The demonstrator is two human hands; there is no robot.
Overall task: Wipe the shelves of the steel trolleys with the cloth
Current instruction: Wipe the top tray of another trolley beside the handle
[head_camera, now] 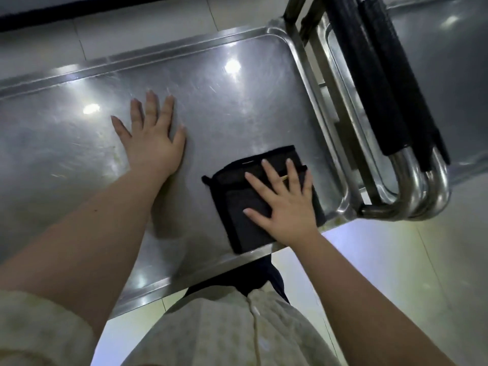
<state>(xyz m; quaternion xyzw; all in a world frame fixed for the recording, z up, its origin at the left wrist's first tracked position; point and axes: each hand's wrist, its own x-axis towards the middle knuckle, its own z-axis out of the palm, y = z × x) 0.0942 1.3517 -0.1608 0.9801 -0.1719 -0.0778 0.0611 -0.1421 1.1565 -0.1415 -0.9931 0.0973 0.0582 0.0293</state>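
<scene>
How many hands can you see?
2. The left hand lies flat on the bare steel shelf; the right hand presses flat on the black cloth near the shelf's right end. None hidden.

Count from where I'm standing:
- Hands: 2. The left hand (154, 143) and right hand (286, 207) each show five fingers.
- Cloth (245, 228): 1, black, folded.
- Steel shelves: 2 in sight. There's the near shelf (237, 107) and a second shelf (459, 75) past the handles at right.
- Black padded handles (369, 83): 2, side by side.
- Bright light glints (232, 66) on the near shelf: 2.
- Chrome tube bends at the handle ends: nested, can't get an exact number.
</scene>
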